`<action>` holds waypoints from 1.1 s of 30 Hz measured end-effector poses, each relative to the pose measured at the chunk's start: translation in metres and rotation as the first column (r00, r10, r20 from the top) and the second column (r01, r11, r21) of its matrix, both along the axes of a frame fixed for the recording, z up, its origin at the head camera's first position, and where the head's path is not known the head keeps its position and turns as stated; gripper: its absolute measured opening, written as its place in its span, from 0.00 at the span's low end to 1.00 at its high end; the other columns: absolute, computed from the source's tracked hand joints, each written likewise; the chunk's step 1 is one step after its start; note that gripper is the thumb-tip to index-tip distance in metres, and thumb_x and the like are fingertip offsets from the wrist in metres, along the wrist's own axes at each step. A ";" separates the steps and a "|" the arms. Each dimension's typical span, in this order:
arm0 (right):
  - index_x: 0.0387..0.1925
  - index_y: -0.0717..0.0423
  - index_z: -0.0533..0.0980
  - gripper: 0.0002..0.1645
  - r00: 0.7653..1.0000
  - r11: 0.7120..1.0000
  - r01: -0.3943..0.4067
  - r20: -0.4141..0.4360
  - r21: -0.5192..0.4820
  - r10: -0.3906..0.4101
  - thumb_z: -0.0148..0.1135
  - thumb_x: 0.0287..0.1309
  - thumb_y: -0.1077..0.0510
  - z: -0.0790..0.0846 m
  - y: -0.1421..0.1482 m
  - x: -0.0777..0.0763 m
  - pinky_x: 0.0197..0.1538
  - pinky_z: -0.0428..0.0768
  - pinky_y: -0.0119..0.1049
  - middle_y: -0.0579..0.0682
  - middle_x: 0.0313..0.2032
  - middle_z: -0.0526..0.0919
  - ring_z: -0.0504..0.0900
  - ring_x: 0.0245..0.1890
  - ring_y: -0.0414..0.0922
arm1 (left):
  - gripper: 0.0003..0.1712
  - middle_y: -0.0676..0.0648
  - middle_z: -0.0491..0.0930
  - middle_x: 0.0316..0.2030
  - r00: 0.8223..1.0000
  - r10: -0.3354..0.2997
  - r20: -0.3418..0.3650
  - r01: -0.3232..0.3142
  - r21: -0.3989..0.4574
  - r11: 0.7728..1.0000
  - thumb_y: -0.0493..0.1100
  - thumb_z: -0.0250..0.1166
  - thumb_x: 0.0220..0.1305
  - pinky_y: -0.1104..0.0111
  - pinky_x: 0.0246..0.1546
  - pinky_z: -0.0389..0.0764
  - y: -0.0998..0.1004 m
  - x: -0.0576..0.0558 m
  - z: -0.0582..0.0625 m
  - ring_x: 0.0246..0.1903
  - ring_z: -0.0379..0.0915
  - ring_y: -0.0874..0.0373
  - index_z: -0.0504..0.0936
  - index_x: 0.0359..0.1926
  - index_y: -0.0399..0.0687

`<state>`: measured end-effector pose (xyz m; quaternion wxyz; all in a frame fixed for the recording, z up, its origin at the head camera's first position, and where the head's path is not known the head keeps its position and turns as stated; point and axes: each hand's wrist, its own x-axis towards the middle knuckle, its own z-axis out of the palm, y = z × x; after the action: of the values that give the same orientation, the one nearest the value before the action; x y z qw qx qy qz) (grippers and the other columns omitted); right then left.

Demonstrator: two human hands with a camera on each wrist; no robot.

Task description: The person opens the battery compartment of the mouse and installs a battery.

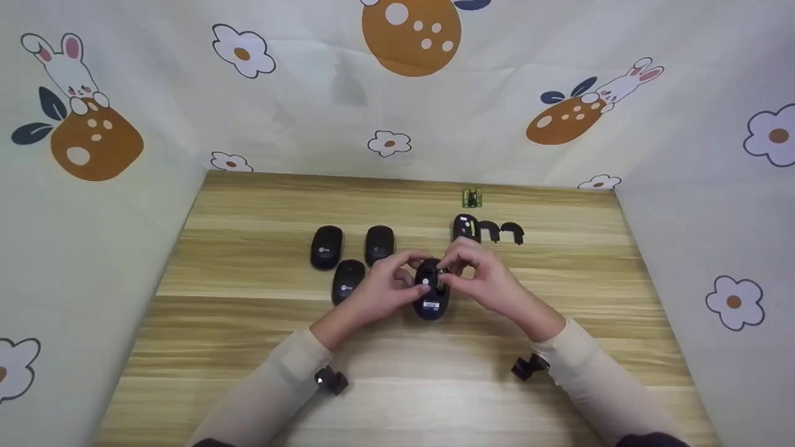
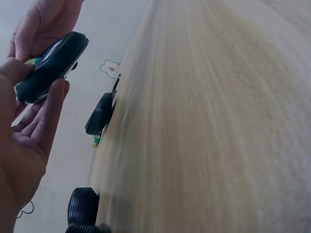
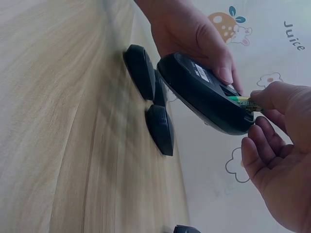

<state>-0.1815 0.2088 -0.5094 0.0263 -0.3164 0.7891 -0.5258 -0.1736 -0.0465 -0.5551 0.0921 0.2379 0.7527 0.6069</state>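
Note:
My left hand (image 1: pixel 386 284) grips a black computer mouse (image 1: pixel 427 313) with its underside turned up, thumb on the underside and fingers beneath. In the right wrist view, a green battery (image 3: pixel 239 100) lies partly in the mouse's open compartment at one end. My right hand (image 1: pixel 487 276) pinches that battery between thumb and forefinger, its other fingers curled close to the mouse's end. Seen from the left wrist, the mouse (image 2: pixel 53 68) is held up off the wooden table, and the battery's green tip shows beside the right fingers.
Three black mice, one being the left mouse (image 1: pixel 327 247), sit upright left of my hands. Beyond my right hand lies an upturned mouse (image 1: pixel 466 227) with a battery showing, beside two curved black covers (image 1: pixel 513 231). Several green batteries (image 1: pixel 472 198) lie near the table's back edge.

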 end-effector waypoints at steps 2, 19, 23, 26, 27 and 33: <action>0.44 0.52 0.87 0.12 1.000 1.000 0.004 0.004 0.002 -0.004 0.78 0.64 0.68 0.000 0.001 0.001 0.47 0.87 0.36 0.49 0.43 0.83 0.83 0.41 0.46 | 0.33 0.49 0.84 0.56 1.000 0.001 0.002 -0.001 -0.001 1.000 0.38 0.78 0.69 0.68 0.35 0.88 0.000 0.000 -0.001 0.35 0.86 0.58 0.81 0.72 0.49; 0.51 0.55 0.84 0.16 0.998 0.998 0.032 0.049 -0.048 -0.030 0.78 0.64 0.67 -0.010 -0.001 0.002 0.56 0.87 0.44 0.54 0.52 0.81 0.82 0.52 0.52 | 0.33 0.47 0.83 0.57 0.999 0.028 0.031 -0.028 0.018 0.999 0.39 0.78 0.69 0.64 0.39 0.90 0.001 -0.001 0.000 0.36 0.85 0.55 0.81 0.72 0.49; 0.46 0.54 0.85 0.12 0.998 0.997 0.033 0.063 -0.063 -0.029 0.78 0.64 0.67 -0.011 -0.002 0.003 0.58 0.88 0.48 0.54 0.54 0.81 0.81 0.57 0.51 | 0.32 0.48 0.83 0.56 0.999 0.039 0.032 -0.040 0.019 0.999 0.39 0.78 0.68 0.64 0.39 0.90 0.001 -0.001 0.000 0.36 0.85 0.55 0.81 0.71 0.51; 0.44 0.54 0.86 0.10 0.995 0.997 0.042 0.091 -0.072 -0.036 0.78 0.64 0.67 -0.011 -0.003 0.003 0.60 0.87 0.51 0.55 0.55 0.80 0.80 0.58 0.53 | 0.32 0.47 0.83 0.56 0.999 0.034 0.024 -0.035 0.028 0.999 0.38 0.78 0.68 0.65 0.39 0.90 0.001 -0.001 0.000 0.36 0.85 0.55 0.81 0.71 0.49; 0.44 0.54 0.86 0.10 0.994 0.996 0.045 0.101 -0.075 -0.038 0.78 0.64 0.67 -0.011 -0.003 0.004 0.60 0.87 0.52 0.56 0.55 0.80 0.80 0.58 0.53 | 0.32 0.47 0.83 0.56 0.999 0.032 0.019 -0.032 0.030 0.999 0.37 0.78 0.69 0.65 0.38 0.90 0.001 -0.001 0.000 0.35 0.85 0.55 0.81 0.71 0.49; 0.41 0.55 0.87 0.06 0.979 0.993 0.083 0.191 -0.090 -0.065 0.77 0.66 0.66 -0.011 -0.005 0.004 0.61 0.87 0.57 0.56 0.57 0.82 0.81 0.60 0.55 | 0.32 0.47 0.83 0.57 1.000 0.030 -0.001 -0.029 0.035 0.999 0.36 0.79 0.68 0.65 0.38 0.90 0.001 0.000 0.000 0.35 0.85 0.56 0.81 0.71 0.47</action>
<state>-0.1771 0.2042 -0.5207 0.0657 -0.2367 0.7679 -0.5916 -0.1735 -0.0456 -0.5555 0.0783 0.2289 0.7456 0.6209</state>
